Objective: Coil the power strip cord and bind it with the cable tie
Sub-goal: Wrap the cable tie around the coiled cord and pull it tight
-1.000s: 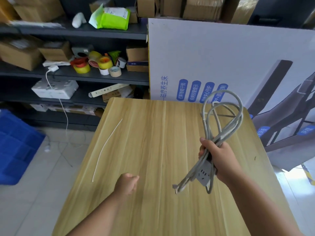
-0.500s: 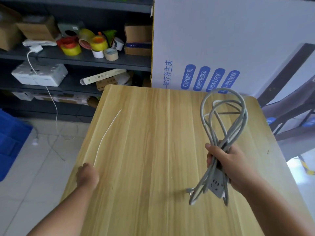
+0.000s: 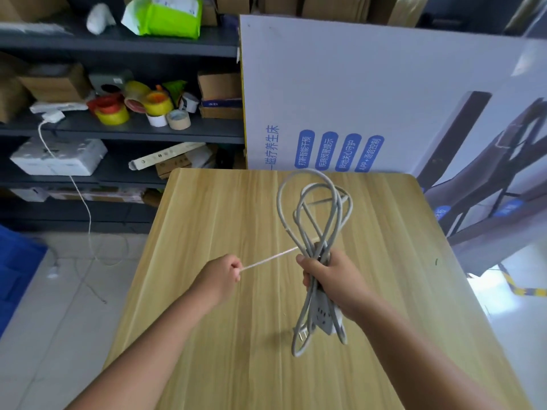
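Observation:
My right hand [image 3: 331, 276] grips the grey power strip cord [image 3: 313, 208], gathered into several long loops that rise above my fist. Below the fist hang the white socket block [image 3: 327, 316] and the plug [image 3: 302, 332], just above the wooden table [image 3: 236, 335]. My left hand [image 3: 220, 276] pinches one end of the thin white cable tie [image 3: 270, 258]. The tie runs in a straight line to the right, up to the bundle just above my right hand, where its far end is hidden among the loops.
A large white printed board [image 3: 370, 93] leans behind the table's far edge. Dark shelves [image 3: 118, 131] at the left hold tape rolls, boxes and a white cable hanging to the floor. A blue bin [image 3: 14, 261] stands on the tiled floor at the far left.
My left hand reached to the table's left edge, picked up the cable tie that lay there, and brought it across to the cord bundle. My right hand kept hold of the coil.

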`<act>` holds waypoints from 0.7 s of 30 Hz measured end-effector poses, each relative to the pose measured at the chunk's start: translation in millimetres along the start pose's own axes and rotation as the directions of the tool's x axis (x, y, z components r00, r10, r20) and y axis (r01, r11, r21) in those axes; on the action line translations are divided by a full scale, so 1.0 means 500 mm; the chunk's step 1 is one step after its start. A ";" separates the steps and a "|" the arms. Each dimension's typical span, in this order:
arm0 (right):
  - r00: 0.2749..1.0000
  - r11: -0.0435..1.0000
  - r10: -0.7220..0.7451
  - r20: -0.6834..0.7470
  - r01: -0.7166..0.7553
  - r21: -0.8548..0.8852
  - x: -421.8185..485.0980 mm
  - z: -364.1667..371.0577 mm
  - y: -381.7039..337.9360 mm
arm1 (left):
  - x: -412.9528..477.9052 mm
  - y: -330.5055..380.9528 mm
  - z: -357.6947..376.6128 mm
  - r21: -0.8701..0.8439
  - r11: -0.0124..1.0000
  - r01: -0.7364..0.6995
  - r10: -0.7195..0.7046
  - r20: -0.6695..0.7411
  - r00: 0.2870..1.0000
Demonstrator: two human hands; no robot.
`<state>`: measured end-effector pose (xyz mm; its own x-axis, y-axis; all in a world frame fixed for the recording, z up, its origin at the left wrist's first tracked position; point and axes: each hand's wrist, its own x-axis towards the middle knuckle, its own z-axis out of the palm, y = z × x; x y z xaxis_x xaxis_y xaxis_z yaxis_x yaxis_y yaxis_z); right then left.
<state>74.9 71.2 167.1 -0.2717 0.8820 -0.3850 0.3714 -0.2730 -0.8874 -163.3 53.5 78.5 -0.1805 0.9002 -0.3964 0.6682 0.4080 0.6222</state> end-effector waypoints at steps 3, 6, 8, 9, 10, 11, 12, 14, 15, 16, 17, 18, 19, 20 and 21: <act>0.998 0.999 -0.043 0.039 0.043 0.007 -0.008 0.002 -0.007 | -0.022 0.112 -0.024 -0.085 0.991 -0.100 0.107 0.083 0.991; 0.998 0.998 -0.051 0.036 0.049 0.045 -0.021 -0.005 -0.016 | -0.048 0.182 -0.052 -0.246 0.958 -0.149 0.197 0.182 0.963; 0.998 0.998 -0.053 0.016 0.053 0.034 -0.029 -0.013 -0.022 | -0.068 0.216 -0.066 -0.345 0.929 -0.136 0.232 0.256 0.938; 0.999 0.998 -0.053 0.006 0.053 0.022 -0.032 -0.019 -0.026 | -0.077 0.229 -0.071 -0.363 0.923 -0.130 0.243 0.285 0.927; 0.998 0.998 -0.055 -0.004 0.055 0.010 -0.034 -0.026 -0.028 | -0.084 0.236 -0.074 -0.367 0.922 -0.123 0.243 0.303 0.921; 0.998 0.999 -0.054 -0.009 0.054 0.000 -0.036 -0.031 -0.032 | -0.090 0.239 -0.075 -0.383 0.917 -0.115 0.245 0.311 0.918; 0.998 0.998 -0.057 -0.013 0.057 -0.007 -0.038 -0.037 -0.035 | -0.096 0.239 -0.074 -0.420 0.902 -0.105 0.251 0.311 0.917; 0.998 0.998 -0.068 -0.020 0.068 -0.008 -0.047 -0.052 -0.040 | -0.110 0.236 -0.071 -0.572 0.818 -0.064 0.268 0.279 0.922; 0.997 0.997 -0.071 -0.023 0.071 -0.004 -0.052 -0.059 -0.042 | -0.117 0.233 -0.068 -0.653 0.755 -0.048 0.284 0.260 0.923; 0.997 0.997 -0.073 -0.027 0.073 0.001 -0.056 -0.065 -0.043 | -0.122 0.226 -0.065 -0.723 0.689 -0.040 0.304 0.238 0.923; 0.997 0.997 -0.074 -0.032 0.074 0.005 -0.059 -0.070 -0.043 | -0.127 0.220 -0.061 -0.775 0.632 -0.031 0.311 0.216 0.925; 0.997 0.997 -0.074 -0.038 0.074 0.012 -0.061 -0.077 -0.043 | -0.130 0.215 -0.056 -0.815 0.579 -0.031 0.315 0.189 0.930; 0.997 0.997 -0.070 -0.044 0.071 0.021 -0.063 -0.083 -0.045 | -0.136 0.213 -0.052 -0.847 0.530 -0.033 0.313 0.160 0.936; 0.997 0.997 -0.064 -0.052 0.066 0.033 -0.063 -0.088 -0.046 | -0.139 0.211 -0.045 -0.875 0.482 -0.039 0.320 0.134 0.938; 0.997 0.997 -0.055 -0.061 0.058 0.050 -0.064 -0.094 -0.047 | -0.145 0.213 -0.040 -0.896 0.442 -0.042 0.324 0.116 0.939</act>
<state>116.7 67.5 212.3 -0.2368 0.9177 -0.3190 0.3099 -0.2399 -0.9200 -93.5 34.9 186.9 0.1309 0.9598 -0.2485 -0.3432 0.2790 0.8969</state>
